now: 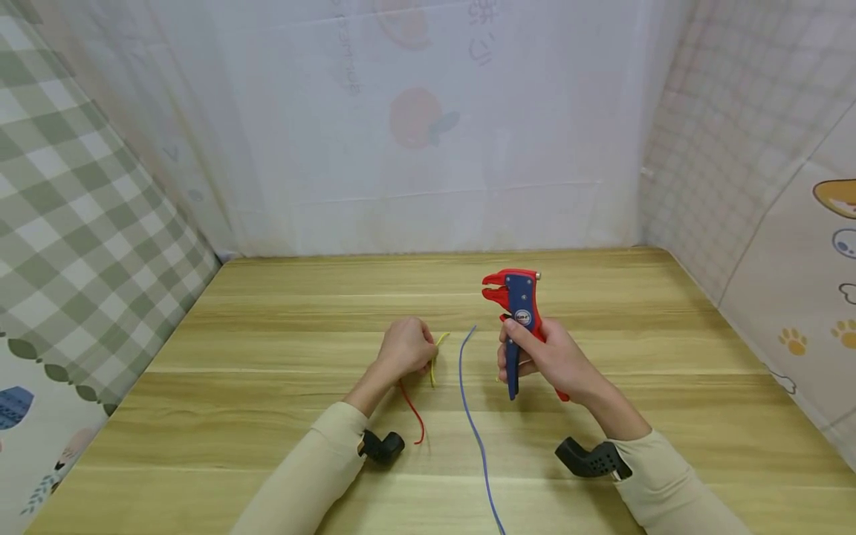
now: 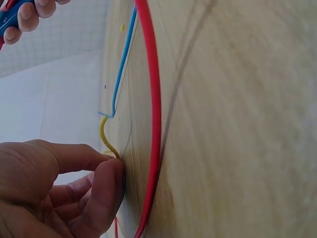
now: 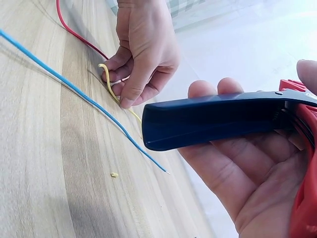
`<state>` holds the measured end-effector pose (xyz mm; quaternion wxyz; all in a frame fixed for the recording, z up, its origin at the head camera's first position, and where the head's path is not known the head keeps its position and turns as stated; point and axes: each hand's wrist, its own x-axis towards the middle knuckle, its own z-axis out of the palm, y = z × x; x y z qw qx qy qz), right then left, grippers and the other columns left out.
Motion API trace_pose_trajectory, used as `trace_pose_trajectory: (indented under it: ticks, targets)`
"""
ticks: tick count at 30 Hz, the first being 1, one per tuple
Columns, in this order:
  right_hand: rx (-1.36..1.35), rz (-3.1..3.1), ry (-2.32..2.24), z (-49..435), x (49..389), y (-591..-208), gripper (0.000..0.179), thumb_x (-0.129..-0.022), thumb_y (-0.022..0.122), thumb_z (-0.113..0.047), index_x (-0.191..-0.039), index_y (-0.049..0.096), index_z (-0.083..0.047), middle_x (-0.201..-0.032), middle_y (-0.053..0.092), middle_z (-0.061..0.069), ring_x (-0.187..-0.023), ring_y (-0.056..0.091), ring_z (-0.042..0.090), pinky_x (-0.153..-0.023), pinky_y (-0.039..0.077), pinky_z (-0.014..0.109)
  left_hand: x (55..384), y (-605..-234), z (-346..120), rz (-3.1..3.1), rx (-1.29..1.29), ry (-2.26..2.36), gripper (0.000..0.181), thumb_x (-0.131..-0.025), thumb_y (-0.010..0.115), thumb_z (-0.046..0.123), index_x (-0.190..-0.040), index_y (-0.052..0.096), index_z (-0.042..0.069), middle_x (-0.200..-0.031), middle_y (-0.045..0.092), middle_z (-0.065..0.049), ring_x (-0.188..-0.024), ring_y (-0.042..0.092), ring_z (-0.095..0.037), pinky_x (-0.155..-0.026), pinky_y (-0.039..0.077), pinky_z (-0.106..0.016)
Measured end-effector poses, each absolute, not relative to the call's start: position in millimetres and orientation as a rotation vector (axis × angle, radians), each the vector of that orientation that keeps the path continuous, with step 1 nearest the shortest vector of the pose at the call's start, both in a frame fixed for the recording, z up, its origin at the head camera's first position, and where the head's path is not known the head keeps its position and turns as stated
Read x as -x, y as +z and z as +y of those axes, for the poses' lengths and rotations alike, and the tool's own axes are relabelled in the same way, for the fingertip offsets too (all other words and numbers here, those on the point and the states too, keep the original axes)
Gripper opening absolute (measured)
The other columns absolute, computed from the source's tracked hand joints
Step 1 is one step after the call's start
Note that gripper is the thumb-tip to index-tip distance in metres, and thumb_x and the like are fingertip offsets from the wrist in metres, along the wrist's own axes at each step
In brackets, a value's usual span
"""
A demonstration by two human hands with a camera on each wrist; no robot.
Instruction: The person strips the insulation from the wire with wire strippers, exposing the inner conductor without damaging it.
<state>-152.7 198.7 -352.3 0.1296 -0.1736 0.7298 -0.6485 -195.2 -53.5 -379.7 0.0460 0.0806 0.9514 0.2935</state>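
Thumb and index finger of my left hand (image 1: pixel 406 348) pinch a short yellow wire (image 1: pixel 433 365) low over the wooden table; both its ends stick out past the fingers. A red wire (image 1: pixel 417 417) curves on the table just below that hand. In my right hand (image 1: pixel 558 358) is a red and blue wire stripper (image 1: pixel 522 297), gripped round its handles. Its jaws stand apart, facing left, with nothing between them. Between the hands lies a long blue wire (image 1: pixel 473 422). The right wrist view shows a bare metal tip at the end of this blue wire (image 3: pixel 119 124).
A small yellow scrap (image 3: pixel 114 174) lies on the table (image 1: pixel 267 446) near the blue wire. White fabric (image 1: pixel 301 148) hangs behind the table's back edge. Patterned cloth borders the left and right sides. Black wrist cameras (image 1: pixel 383 449) stick out from both sleeves.
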Motion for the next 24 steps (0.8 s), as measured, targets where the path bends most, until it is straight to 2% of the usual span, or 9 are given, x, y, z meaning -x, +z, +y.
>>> trace_pose_trajectory:
  ticks: [4, 9, 14, 18, 24]
  targets:
    - [0.502, 2.119, -1.882, 199.1, 152.4, -353.2, 0.034, -0.114, 0.048, -0.029, -0.113, 0.053, 0.005, -0.086, 0.07, 0.011, -0.075, 0.078, 0.027, -0.076, 0.066, 0.042, 193.1, -374.4, -57.1, 2.908, -0.211, 0.904, 0.01, -0.088, 0.067, 0.005, -0.081, 0.073, 0.009, -0.053, 0.065, 0.003, -0.049, 0.064, -0.009, -0.061, 0.048, -0.022]
    - [0.491, 2.125, -1.884, 201.1, 153.2, -351.5, 0.035, -0.114, 0.049, -0.031, -0.112, 0.054, 0.004, -0.086, 0.07, 0.012, -0.076, 0.078, 0.034, -0.077, 0.066, 0.043, 192.1, -352.7, -75.9, 2.944, -0.099, 0.993, 0.011, -0.096, 0.071, 0.017, -0.091, 0.077, 0.009, -0.073, 0.074, -0.001, -0.06, 0.068, -0.013, -0.057, 0.049, -0.025]
    - [0.486, 2.132, -1.886, 203.0, 153.9, -348.3, 0.035, -0.114, 0.049, -0.031, -0.112, 0.054, 0.003, -0.086, 0.069, 0.012, -0.075, 0.078, 0.031, -0.077, 0.066, 0.042, 192.7, -346.1, -101.5, 2.999, -0.04, 0.895, 0.013, -0.095, 0.075, 0.022, -0.092, 0.079, 0.01, -0.09, 0.077, -0.005, -0.074, 0.067, -0.018, -0.066, 0.053, -0.032]
    - [0.486, 2.126, -1.878, 202.7, 153.8, -348.3, 0.034, -0.114, 0.049, -0.03, -0.112, 0.054, 0.003, -0.086, 0.07, 0.01, -0.075, 0.078, 0.027, -0.077, 0.066, 0.042, 191.0, -356.3, -110.4, 2.963, -0.059, 0.766, 0.015, -0.092, 0.08, 0.026, -0.087, 0.077, 0.011, -0.091, 0.075, -0.003, -0.081, 0.066, -0.019, -0.067, 0.053, -0.033]
    - [0.469, 2.123, -1.864, 200.9, 154.0, -350.8, 0.035, -0.114, 0.049, -0.031, -0.113, 0.054, 0.004, -0.085, 0.071, 0.01, -0.076, 0.078, 0.029, -0.078, 0.066, 0.042, 187.3, -368.3, -107.0, 2.946, -0.084, 0.686, 0.023, -0.087, 0.082, 0.024, -0.071, 0.068, 0.014, -0.072, 0.064, 0.002, -0.067, 0.057, -0.016, -0.055, 0.042, -0.027]
